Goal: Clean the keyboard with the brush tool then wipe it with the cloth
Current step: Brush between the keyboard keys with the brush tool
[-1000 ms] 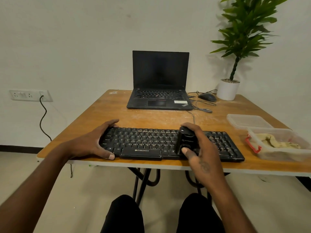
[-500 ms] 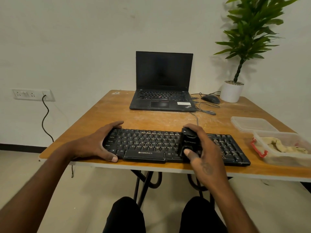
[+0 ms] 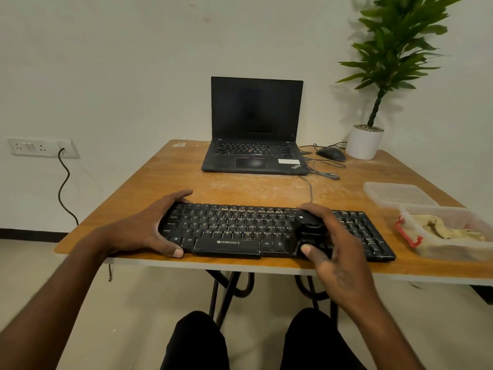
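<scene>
- I see the wooden counter filling the middle of my view, its top scuffed with pale streaks, with black metal legs below its near edge.
- At the far right corner a plant stands in a white pot.
- A black laptop sits open at the far edge, roughly central, its screen dark.
- The black keyboard, the thing to be cleaned, lies along the near edge, running left to right; its space bar reads ZEBRONICS.
- Near the right edge a clear tub with a red clip holds a crumpled yellowish cloth; its clear lid lies just behind it.
- My left hand is spread around the keyboard's left end, fingers over the far edge and thumb on the near edge.
- My right hand is curled around a black brush standing on the keys right of the space bar, fingers over its top and thumb on its near side. The bristles are hidden, so I cannot tell how they meet the keys.
- A black mouse rests between laptop and pot, its cable looping towards the laptop.
- A thin cable runs from beside the laptop's right side to the keyboard's far edge.
</scene>
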Demonstrator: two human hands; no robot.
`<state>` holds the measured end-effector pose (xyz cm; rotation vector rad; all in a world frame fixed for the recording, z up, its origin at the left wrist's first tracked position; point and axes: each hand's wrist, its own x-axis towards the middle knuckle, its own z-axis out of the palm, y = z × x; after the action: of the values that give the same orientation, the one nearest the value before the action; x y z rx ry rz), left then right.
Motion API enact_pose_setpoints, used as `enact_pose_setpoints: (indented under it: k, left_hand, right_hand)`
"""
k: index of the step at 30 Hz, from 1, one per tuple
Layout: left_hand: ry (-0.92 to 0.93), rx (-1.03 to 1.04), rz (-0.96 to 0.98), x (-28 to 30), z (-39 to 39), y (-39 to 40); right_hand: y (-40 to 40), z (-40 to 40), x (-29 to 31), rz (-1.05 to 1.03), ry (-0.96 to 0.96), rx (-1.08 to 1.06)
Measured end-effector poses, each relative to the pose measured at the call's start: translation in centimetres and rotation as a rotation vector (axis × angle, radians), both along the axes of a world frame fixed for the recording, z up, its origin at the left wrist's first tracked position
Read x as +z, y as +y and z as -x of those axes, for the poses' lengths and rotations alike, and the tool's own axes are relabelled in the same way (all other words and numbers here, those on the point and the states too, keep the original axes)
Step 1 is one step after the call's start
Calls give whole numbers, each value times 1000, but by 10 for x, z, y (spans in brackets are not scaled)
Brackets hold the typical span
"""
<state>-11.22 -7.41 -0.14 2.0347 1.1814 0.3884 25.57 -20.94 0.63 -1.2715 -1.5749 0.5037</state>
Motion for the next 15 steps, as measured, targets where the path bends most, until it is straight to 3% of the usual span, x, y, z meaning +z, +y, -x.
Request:
enact_pose_setpoints:
  k: [9, 15]
  left_hand:
    - [-10, 8, 12, 5, -1, -6]
    - [-6, 11, 12, 6, -2, -5]
  right_hand:
    - [8, 22, 2, 16, 0, 74]
    - [0, -26, 5, 16, 108, -53]
